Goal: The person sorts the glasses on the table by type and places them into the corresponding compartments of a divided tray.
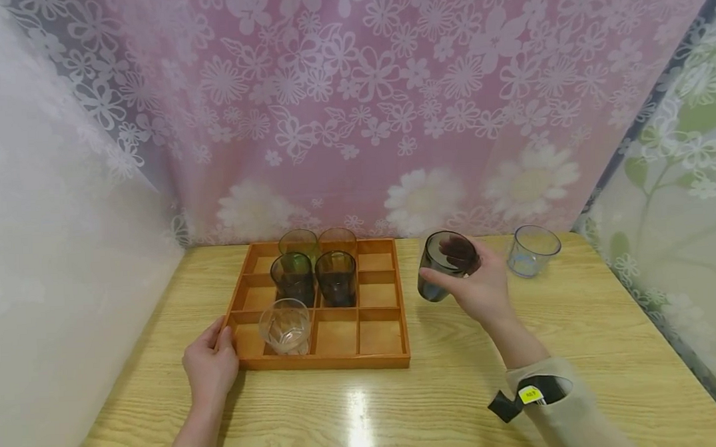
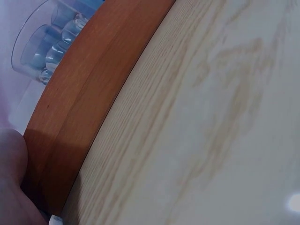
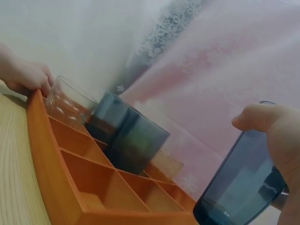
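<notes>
My right hand (image 1: 483, 285) grips a smoky grey drinking glass (image 1: 435, 287), thumb on the near side, held to the right of a wooden compartment tray (image 1: 322, 362). In the right wrist view the glass (image 3: 236, 183) tilts. My left hand (image 1: 211, 363) holds the tray's front left corner, thumb over the rim. Two dark grey glasses (image 1: 292, 280) stand side by side in the middle row. Behind them are a green glass (image 1: 299, 243) and a brownish glass (image 1: 338, 241), partly hidden. A clear glass (image 1: 286, 326) sits in the front row, second compartment from the left.
A clear glass with a bluish rim (image 1: 533, 252) stands on the wooden table (image 1: 461, 392), right of my right hand. A pink flowered curtain (image 1: 353, 117) hangs along the table's back edge, with pale curtains at both sides.
</notes>
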Tool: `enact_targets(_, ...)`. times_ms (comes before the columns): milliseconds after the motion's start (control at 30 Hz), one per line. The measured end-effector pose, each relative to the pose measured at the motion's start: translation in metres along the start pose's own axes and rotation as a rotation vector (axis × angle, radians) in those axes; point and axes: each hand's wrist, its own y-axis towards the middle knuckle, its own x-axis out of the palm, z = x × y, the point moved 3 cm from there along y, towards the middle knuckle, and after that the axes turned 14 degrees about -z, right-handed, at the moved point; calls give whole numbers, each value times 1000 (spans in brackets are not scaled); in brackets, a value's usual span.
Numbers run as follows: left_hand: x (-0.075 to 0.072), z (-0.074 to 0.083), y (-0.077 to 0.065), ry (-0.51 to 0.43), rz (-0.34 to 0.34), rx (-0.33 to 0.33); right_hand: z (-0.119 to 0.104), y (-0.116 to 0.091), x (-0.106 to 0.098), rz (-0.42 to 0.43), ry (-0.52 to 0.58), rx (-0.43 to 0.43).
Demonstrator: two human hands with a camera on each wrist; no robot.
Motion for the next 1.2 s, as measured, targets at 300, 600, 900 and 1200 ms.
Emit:
enact_targets(300, 0, -1, 1, 6, 13, 14, 1, 16, 33, -65, 33, -1)
enact_targets(600, -1, 1, 0, 12, 3, -2, 3, 29, 56, -96, 31, 3)
enact_targets(900, 0, 1, 1, 2, 9, 0, 15, 37, 74, -122, 20, 15)
enact_targets(1200, 1, 1, 0, 4, 11, 0, 24, 38, 86, -150, -12, 32)
